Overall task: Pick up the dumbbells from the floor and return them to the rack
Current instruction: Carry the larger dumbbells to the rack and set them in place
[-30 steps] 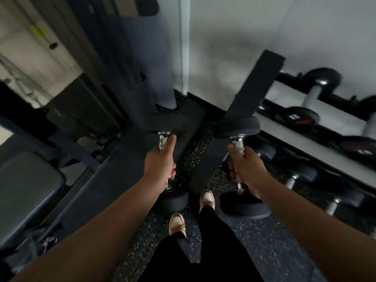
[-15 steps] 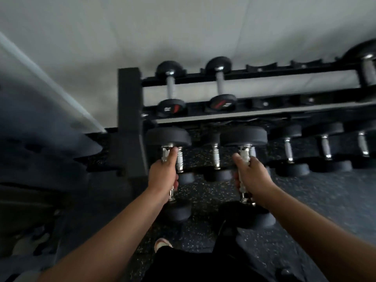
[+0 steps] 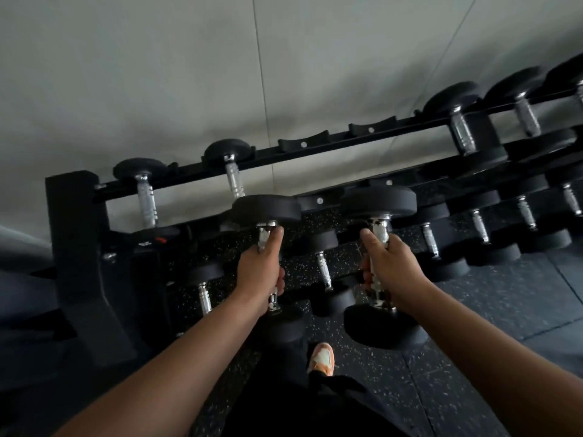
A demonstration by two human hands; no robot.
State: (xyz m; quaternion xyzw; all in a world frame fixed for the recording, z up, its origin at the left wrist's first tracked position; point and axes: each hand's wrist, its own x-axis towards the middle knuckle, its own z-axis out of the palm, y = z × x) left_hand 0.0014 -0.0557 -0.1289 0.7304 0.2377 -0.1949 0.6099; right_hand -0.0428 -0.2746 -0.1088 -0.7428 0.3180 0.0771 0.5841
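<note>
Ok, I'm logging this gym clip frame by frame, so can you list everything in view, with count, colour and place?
Held dumbbells: two, black heads and chrome handles, one in the left hand, one in the right hand, in front of the rack.
Rack: one, black, against the wall, at least two tiers.
Racked dumbbells: several, black and chrome; four on the top tier, such as one at far left; more on the lower tier, exact count unclear.
Empty cradles: two at the top tier's back rail, black, mid-rack.
Wall: pale grey, behind the rack.
Floor: black speckled rubber.
Shoe: one visible, orange and white, below centre.
Left hand: grip closed on a handle.
Right hand: grip closed on a handle.
</note>
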